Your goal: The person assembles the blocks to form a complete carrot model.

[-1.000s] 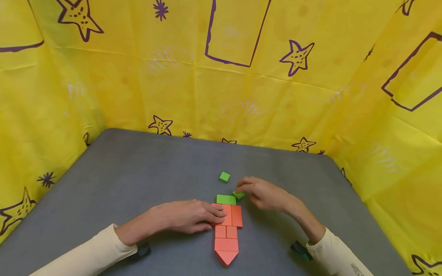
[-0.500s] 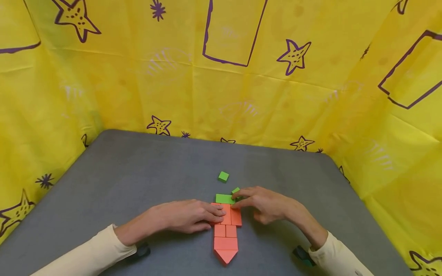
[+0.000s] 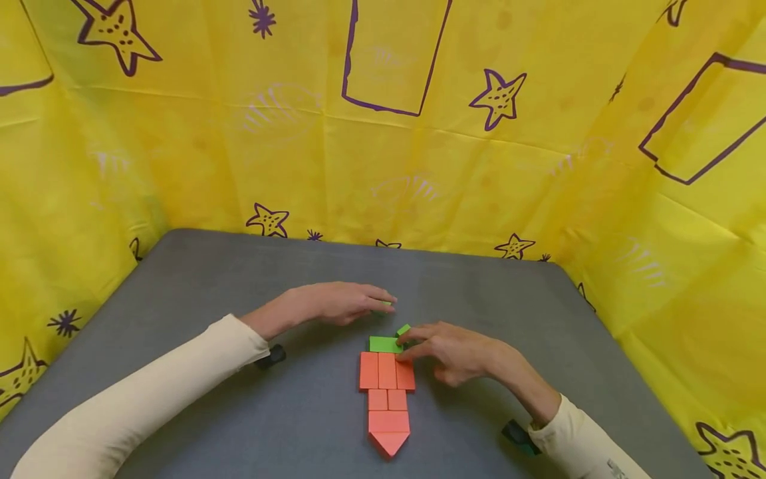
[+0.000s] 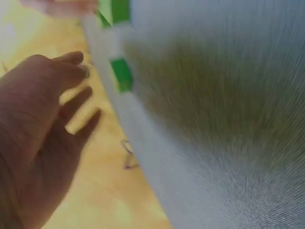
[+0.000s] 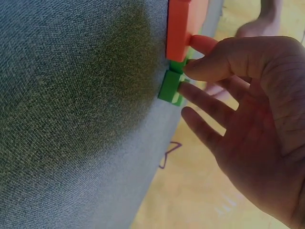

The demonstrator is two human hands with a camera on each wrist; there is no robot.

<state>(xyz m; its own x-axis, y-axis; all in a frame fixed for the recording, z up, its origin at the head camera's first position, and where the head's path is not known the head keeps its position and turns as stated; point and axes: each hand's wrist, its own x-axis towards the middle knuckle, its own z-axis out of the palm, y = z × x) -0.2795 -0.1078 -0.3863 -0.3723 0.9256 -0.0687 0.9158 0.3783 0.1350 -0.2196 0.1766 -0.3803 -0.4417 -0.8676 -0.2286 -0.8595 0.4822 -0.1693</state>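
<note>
My left hand (image 3: 344,303) reaches over a small green cube, its fingers extended and partly covering it in the head view. In the left wrist view, that green cube (image 4: 121,75) lies a little apart from the loosely bent fingers. With relaxed fingers, my right hand (image 3: 461,352) touches the right end of a green rectangular block (image 3: 382,344). Its fingertips also meet a tilted small green block (image 5: 169,87) beside it. Red-orange blocks (image 3: 387,370) lie flat below the green one in a column, which ends in a triangular block (image 3: 390,444) towards me.
All the blocks lie on a grey table (image 3: 239,399). A yellow cloth (image 3: 287,159) with purple star drawings rises behind and on both sides. Dark devices (image 3: 272,357) sit at both wrists.
My left hand has left the red-orange blocks and moved forward to the far green cube. My right hand has shifted from the small green block to the green rectangle's end.
</note>
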